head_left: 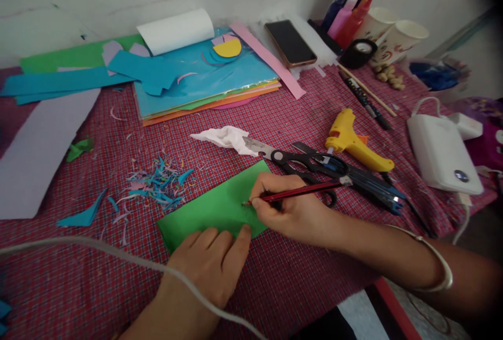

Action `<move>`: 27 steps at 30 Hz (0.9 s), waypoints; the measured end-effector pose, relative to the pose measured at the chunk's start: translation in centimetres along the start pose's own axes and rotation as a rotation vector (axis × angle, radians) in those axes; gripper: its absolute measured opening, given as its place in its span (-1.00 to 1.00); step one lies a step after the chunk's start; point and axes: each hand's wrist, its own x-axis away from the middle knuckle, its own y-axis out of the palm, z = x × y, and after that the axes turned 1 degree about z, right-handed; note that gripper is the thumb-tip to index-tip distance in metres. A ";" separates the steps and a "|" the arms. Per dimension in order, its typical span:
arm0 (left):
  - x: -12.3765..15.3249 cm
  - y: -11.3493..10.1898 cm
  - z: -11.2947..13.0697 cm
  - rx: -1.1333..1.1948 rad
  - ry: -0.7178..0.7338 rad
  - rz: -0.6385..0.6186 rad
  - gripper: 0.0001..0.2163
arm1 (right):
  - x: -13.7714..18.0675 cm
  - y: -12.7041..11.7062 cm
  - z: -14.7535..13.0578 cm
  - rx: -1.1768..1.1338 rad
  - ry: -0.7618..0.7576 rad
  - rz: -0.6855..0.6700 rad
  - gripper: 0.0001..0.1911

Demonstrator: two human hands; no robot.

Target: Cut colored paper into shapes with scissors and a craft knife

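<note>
A green paper strip [214, 198] lies slantwise on the checked cloth in front of me. My left hand [208, 266] rests flat on its near edge, fingers stretched out over the paper. In my right hand [286, 204] is a red and black pencil [302, 190], pinched between thumb and fingers, its tip touching the paper near the right part. Faint marks show by the tip. Just beyond the right hand lie black-handled scissors [278, 157], their blades partly under a crumpled white tissue [228, 138].
A yellow glue gun [353, 141] and a dark cutter [369, 188] lie to the right, near a white power bank [444, 154]. Paper scraps [161, 185] are heaped at left. Behind are coloured sheets [196, 86] and a phone [290, 42]. A pale cable [157, 265] crosses the foreground.
</note>
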 end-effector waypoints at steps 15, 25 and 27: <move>0.5 0.7 0.2 -0.003 -0.032 0.009 -0.66 | 0.3 -0.1 0.2 0.005 -0.047 -0.036 -0.87; 0.2 0.5 0.1 -0.015 0.001 0.029 -0.69 | 0.2 0.0 -0.2 0.086 -0.071 -0.052 -0.88; 0.1 0.2 -0.2 -0.017 0.028 0.001 -0.70 | 0.2 -0.1 -0.2 0.066 -0.060 -0.058 -0.88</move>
